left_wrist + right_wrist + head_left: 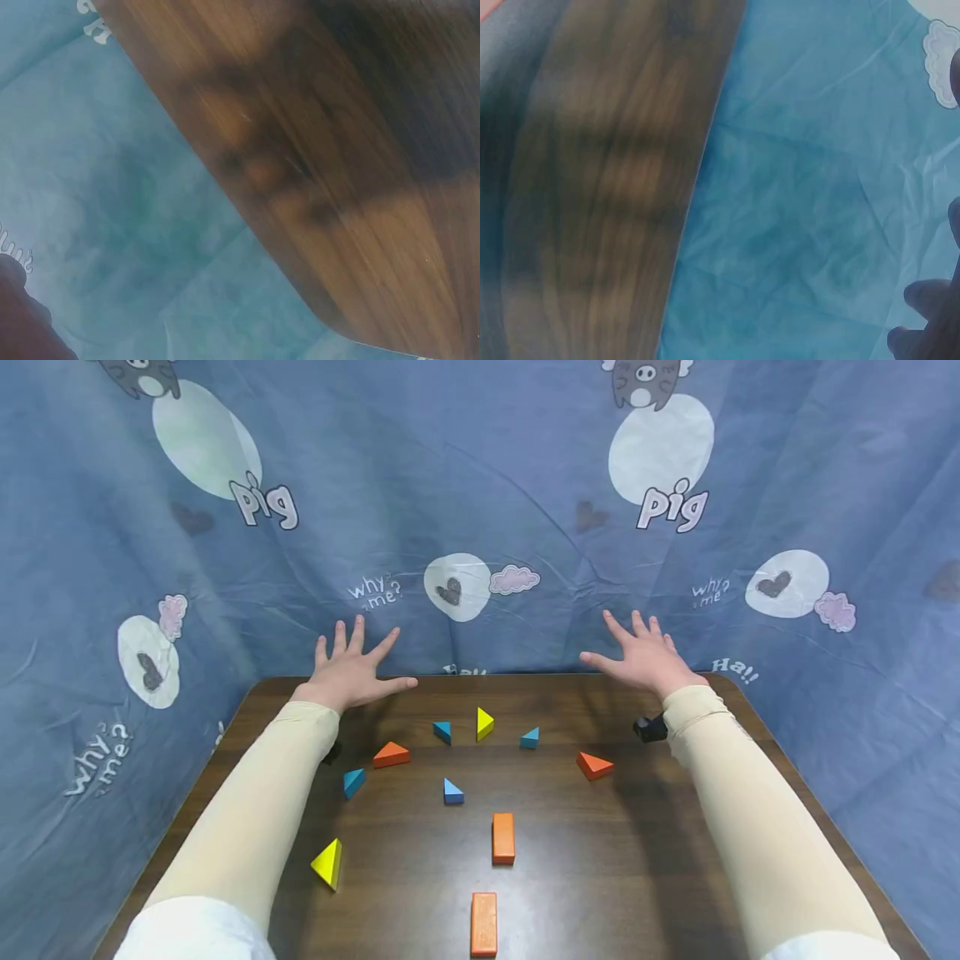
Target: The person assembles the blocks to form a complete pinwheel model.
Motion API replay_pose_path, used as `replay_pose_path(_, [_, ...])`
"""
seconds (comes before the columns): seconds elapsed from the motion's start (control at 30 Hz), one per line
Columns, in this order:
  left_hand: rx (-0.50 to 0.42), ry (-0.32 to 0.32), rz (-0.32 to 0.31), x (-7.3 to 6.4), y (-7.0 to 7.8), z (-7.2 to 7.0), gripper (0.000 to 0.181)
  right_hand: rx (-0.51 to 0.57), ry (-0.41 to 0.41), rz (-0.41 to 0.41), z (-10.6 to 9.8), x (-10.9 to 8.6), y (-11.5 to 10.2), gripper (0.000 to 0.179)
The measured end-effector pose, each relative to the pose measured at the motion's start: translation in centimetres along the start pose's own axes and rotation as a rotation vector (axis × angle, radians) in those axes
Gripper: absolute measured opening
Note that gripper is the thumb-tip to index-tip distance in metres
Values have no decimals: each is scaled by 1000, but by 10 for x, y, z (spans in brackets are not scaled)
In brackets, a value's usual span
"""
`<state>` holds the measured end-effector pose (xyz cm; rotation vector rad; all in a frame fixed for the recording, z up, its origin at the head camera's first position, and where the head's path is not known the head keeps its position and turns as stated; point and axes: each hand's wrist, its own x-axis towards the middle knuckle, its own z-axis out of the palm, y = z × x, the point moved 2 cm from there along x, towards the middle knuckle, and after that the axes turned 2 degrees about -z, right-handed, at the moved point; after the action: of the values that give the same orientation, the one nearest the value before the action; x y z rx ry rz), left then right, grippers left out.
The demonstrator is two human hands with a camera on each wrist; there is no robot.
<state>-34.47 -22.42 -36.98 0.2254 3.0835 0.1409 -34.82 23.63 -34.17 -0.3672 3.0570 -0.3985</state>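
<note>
Both hands are stretched out over the far part of a brown wooden table (555,868), fingers spread and holding nothing. The left hand (348,668) hovers near the far left corner; nearest to it is a red triangular block (392,755). Toward the far right corner is the right hand (645,656), with another red triangular block (595,766) nearest. Between them lie a yellow triangular block (484,724) and blue triangular blocks (442,732) (529,738). In the left wrist view, part of the hand (26,319) shows at the lower left; fingers (930,300) show in the right wrist view.
Closer in lie two orange rectangular blocks (503,838) (483,924), a light-blue triangular block (453,792), a blue one (354,782) and a yellow one (327,863). A blue printed cloth (510,502) hangs behind the table and along its sides.
</note>
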Motion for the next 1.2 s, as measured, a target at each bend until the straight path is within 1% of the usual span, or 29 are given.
replay_pose_path(0.13, [2,14,8,-4,1,-2,105,23,14,-8,-2,-5,2,99])
replay_pose_path(0.33, [-46,68,58,-16,8,-2,105,53,70,-53,2,-15,3,99])
replay_pose_path(0.53, [-91,132,118,-37,18,-4,102,98,112,-113,12,-31,-6,95])
replay_pose_path(0.7, [-114,159,161,-54,20,-2,97,98,128,-166,19,-46,-18,89])
replay_pose_path(0.9, [-155,201,199,-76,23,0,93,126,185,-231,27,-67,-32,83])
replay_pose_path(1.2, [-216,250,245,-101,33,1,86,177,184,-268,39,-92,-45,78])
